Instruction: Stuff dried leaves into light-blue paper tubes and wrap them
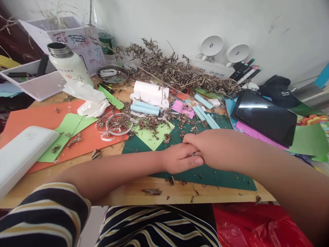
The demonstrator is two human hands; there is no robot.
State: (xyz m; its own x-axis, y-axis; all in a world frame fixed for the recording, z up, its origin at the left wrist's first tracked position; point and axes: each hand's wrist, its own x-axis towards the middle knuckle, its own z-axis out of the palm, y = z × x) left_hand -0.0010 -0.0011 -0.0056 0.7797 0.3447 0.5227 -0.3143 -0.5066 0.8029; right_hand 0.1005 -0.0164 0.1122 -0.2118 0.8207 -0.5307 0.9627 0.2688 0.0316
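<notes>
Pale blue piece (193,155) sits right between the two hands, inside the clasp, above the front part of the green mat (218,176) on the table (123,192). Left hand (180,157) comes in from the left, thumb stretched along the near side; right hand (214,149) comes in from the right, back of the hand up, meeting the left one at the fingers. Both closed on the piece, pressed together. Nearest loose items: pale blue rolls (205,117) just beyond the right hand, yellow-green sheet (156,135) beyond the left, dry leaf bits (171,180) on the near side.

Looks: only a small pale blue sliver shows, tone close to the rolls. The rolls are slim, smooth, straight tubes. Mat is flat dark green, sprinkled with leaf crumbs.

Hidden: nearly all of the piece is behind the fingers, so can't tell its shape, length or contents. Most fingertips are covered too; can't tell which hand bears the grip. Mat's middle is blocked by hands and forearms. White case (25,154) is cut off at the left edge
</notes>
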